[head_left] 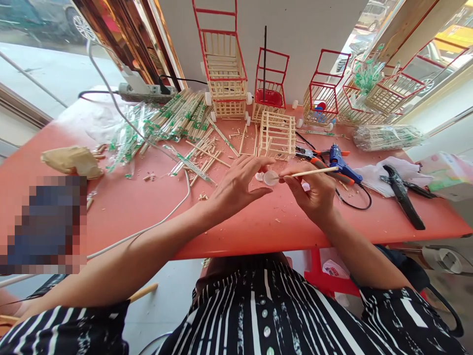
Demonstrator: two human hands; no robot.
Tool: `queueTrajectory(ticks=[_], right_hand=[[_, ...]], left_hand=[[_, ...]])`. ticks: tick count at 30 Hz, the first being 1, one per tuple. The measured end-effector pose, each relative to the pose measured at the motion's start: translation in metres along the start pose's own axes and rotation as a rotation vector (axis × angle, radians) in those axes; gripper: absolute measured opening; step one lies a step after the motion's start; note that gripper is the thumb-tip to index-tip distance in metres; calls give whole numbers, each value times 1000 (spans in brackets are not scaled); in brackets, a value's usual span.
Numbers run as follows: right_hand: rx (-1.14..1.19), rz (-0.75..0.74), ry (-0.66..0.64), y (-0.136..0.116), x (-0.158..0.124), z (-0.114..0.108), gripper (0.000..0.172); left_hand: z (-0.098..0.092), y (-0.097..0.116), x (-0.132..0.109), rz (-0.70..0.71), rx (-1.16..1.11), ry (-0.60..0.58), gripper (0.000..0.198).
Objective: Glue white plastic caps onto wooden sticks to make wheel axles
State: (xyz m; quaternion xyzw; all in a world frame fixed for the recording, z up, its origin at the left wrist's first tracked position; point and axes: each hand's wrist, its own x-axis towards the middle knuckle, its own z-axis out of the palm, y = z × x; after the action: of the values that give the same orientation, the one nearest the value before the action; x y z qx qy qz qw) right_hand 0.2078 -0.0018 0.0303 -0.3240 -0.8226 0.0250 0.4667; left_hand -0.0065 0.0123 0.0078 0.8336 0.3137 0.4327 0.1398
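My right hand (312,191) pinches a thin wooden stick (314,172), which points out to the right. At the stick's left end is a small round white cap (271,178), held above the red table. My left hand (238,183) is open beside it, thumb and fingers spread on either side of the cap with a gap between. Another small white piece (259,176) shows by the left fingers. Just beyond the hands stands a small slatted basket of wooden sticks (277,135).
Stick-built carts with red frames (223,59) line the wall. Wrapped chopsticks (185,116) lie at back left. A blue glue gun (342,165), pliers (306,154) and a black clamp (402,197) sit on the right. A white cable (162,219) crosses the table (251,231).
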Motion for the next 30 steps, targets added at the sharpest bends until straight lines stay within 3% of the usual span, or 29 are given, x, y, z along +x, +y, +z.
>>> queueTrajectory(ticks=[6, 13, 21, 26, 30], right_hand=[[65, 98, 30, -2, 1, 0, 8], [340, 279, 89, 0, 0, 1, 10], [543, 362, 90, -2, 7, 1, 19], [602, 421, 66, 2, 5, 4, 24], [649, 449, 90, 9, 4, 6, 26]], left_hand=[[2, -3, 0, -11, 1, -1, 49], [-2, 1, 2, -117, -12, 34, 23], [-3, 6, 4, -171, -329, 165, 13], [-6, 17, 6, -378, -759, 12, 33], [-6, 18, 8, -461, -935, -156, 46]])
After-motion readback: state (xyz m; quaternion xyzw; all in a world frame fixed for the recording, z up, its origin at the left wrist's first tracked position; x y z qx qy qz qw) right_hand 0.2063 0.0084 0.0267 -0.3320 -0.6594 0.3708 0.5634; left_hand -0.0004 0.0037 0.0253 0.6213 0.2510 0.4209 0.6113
